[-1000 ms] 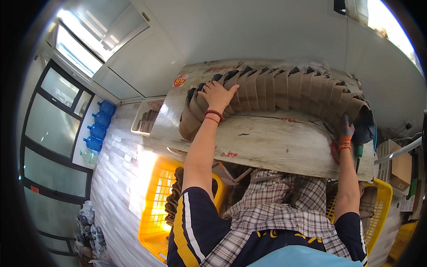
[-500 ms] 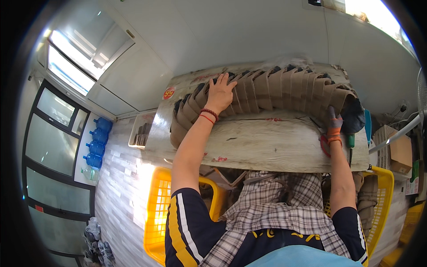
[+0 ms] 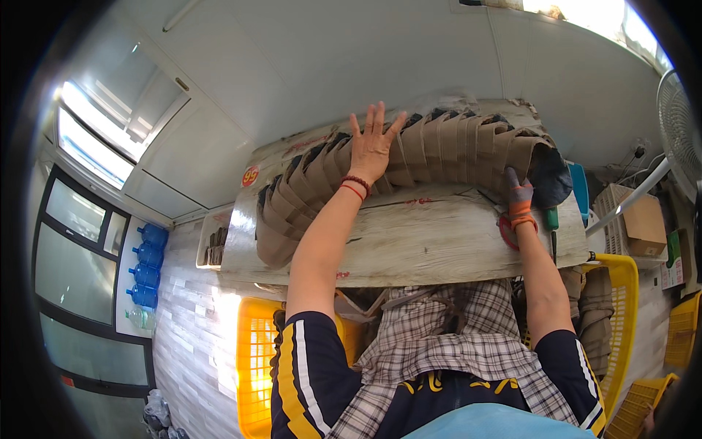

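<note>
A long curved row of overlapping brown fabric pieces (image 3: 446, 150) with dark undersides lies across the worn wooden table (image 3: 395, 252). My bare left hand (image 3: 371, 154) rests on the middle-left of the row, palm down and fingers spread toward the far edge. At the row's right end, my right hand (image 3: 520, 197) in a grey and orange glove grips the near edge of the brown pieces; some of its fingers are hidden. Beside that hand lie a red looped handle (image 3: 507, 233) and a green-handled tool (image 3: 551, 218). A dark flap (image 3: 552, 179) hangs at the end.
Yellow baskets (image 3: 256, 366) stand under the table on both sides, the right one (image 3: 625, 322) holding brown fabric. A blue object (image 3: 578, 186) is at the table's right edge. Beyond are a fan (image 3: 676, 132) and a cardboard box (image 3: 645, 233). A white bin (image 3: 212, 238) sits left.
My left hand has slid right along the row, and its fingers are spread wider. My right hand stays at the row's right end. The whole view has shifted somewhat.
</note>
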The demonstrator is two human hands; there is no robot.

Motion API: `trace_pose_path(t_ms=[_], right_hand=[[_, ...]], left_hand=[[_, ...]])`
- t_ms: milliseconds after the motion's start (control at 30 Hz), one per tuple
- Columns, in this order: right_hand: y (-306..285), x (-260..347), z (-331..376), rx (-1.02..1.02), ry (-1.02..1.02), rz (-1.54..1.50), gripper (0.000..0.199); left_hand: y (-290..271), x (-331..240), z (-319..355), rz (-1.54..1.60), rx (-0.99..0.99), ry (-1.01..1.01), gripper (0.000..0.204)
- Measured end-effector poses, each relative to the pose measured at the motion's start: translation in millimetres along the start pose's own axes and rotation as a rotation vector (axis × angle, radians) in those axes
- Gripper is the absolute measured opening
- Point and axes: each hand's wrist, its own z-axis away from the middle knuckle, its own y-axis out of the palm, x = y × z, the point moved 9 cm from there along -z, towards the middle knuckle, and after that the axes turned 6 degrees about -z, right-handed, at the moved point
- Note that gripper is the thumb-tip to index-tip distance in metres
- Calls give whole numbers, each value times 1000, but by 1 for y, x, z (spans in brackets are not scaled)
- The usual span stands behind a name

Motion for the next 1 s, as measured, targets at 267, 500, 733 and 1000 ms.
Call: trace_pose_path(t_ms=[267, 500, 733, 1000], right_hand=[[-4, -2, -4, 20, -26, 77, 36], [4, 13, 2, 58, -41, 167, 37], [23, 57, 5, 98, -44, 263, 59], [24, 82, -16, 104, -41, 412, 52]], left_hand=[[-2, -36, -13, 30, 18, 422, 66], [5, -59, -45, 450, 211, -123, 61], [7, -72, -47, 477, 155, -457, 57], [-37, -126, -80, 514, -195, -98, 13]])
